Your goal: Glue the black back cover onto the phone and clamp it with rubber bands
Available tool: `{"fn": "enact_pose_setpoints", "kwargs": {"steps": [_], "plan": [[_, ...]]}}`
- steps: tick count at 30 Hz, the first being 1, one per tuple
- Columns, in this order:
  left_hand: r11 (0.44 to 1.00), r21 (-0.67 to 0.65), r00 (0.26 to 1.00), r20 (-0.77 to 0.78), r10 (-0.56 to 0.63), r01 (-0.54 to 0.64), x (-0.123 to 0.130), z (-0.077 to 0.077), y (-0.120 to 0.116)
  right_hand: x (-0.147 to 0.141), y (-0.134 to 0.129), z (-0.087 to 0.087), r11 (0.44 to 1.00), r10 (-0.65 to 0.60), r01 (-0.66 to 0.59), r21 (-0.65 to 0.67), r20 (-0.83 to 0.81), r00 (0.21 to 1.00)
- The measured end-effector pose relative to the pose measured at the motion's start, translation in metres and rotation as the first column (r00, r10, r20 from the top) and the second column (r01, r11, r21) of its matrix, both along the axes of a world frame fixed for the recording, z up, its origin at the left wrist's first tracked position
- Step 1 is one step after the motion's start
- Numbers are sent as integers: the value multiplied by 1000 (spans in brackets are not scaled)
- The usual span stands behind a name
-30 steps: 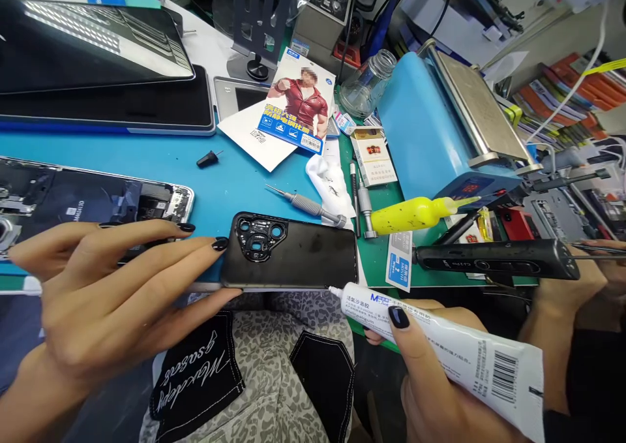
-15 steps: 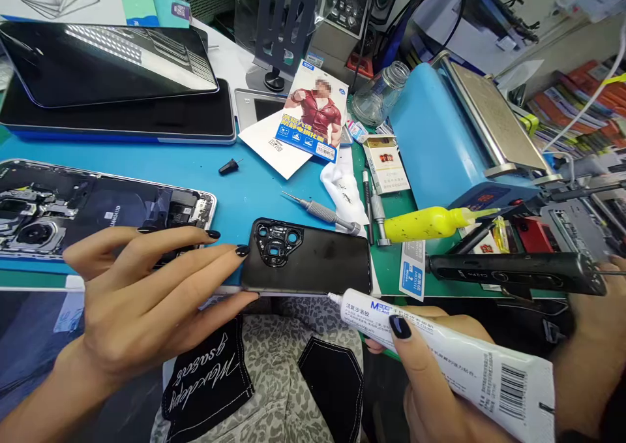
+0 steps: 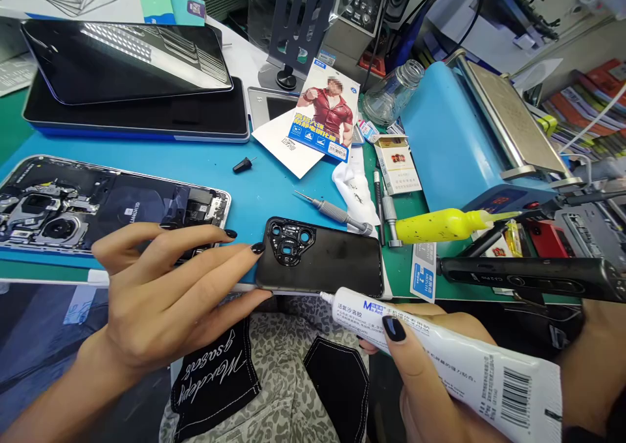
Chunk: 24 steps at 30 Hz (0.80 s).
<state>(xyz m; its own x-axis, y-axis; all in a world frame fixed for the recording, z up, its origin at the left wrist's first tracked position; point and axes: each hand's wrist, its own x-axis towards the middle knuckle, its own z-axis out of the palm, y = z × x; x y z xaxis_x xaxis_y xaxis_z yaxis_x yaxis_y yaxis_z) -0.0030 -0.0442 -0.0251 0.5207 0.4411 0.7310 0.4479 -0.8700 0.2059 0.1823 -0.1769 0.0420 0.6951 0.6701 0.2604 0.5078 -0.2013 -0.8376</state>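
A black phone back cover (image 3: pixel 337 260), with camera cutouts at its upper left, lies at the near edge of the bench. My left hand (image 3: pixel 171 306) pinches its left end, fingers on the corner and thumb at the lower edge. In my right hand (image 3: pixel 425 371) is a white glue tube (image 3: pixel 469 358), gripped with the thumb on top. The tube's nozzle points left and rests at or just by the cover's near long edge; whether it touches, I cannot tell. An opened phone (image 3: pixel 98 201) with bare internals lies left, partly behind my left fingers.
A small black nozzle cap (image 3: pixel 242 164) and a grey precision screwdriver (image 3: pixel 332 214) lie behind the cover. To the right are a yellow bottle (image 3: pixel 435 226), a black cylindrical tool (image 3: pixel 528 277) and a blue heating machine (image 3: pixel 440 136). A glass jar (image 3: pixel 391 94) stands at the back.
The tube's nozzle has slid left along the cover's near edge. My left hand keeps its hold on the cover. The whole view has shifted slightly.
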Motion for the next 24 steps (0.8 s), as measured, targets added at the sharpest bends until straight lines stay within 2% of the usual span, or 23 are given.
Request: {"fn": "enact_pose_setpoints", "kwargs": {"steps": [6,11,16,24], "plan": [[1000,-6,1000,10,11,-11,0,0,0,-3,0,-1,997,16,-14,-73,24,1000],[1000,-17,1000,-2,21,-21,-1,0,0,-10,6,3,998,12,-7,-66,64,998],[1000,-22,1000,-6,5,-6,0,2,0,-23,15,5,999,-24,23,-49,-23,999],[1000,-16,1000,2,27,-27,0,1,0,-13,17,-9,996,84,-85,-5,-130,988]]}}
